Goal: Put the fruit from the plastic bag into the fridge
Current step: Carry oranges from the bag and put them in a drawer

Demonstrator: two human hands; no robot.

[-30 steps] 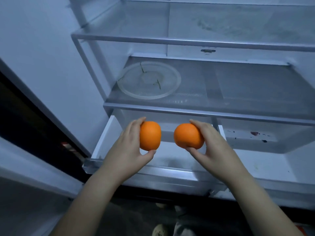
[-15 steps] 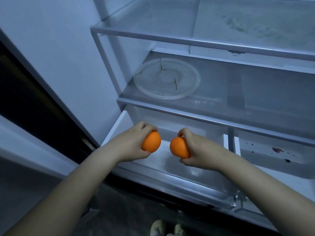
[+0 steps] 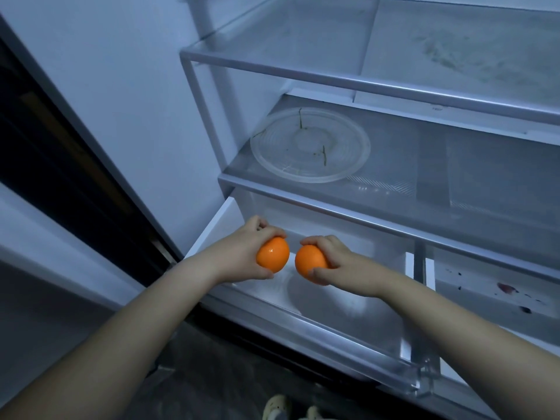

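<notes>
Orange fruit (image 3: 272, 258), seemingly half under fingers (image 3: 266, 231)

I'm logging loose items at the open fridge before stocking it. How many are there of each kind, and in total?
Round orange fruits, held over the pulled-out clear drawer: 2
Clear round plastic plate on the glass shelf: 1
Total: 3

You are in a home kitchen: an open fridge (image 3: 224, 95) with glass shelves (image 3: 472, 180), a pulled-out crisper drawer (image 3: 318, 324), slippers (image 3: 277, 407) below.
</notes>
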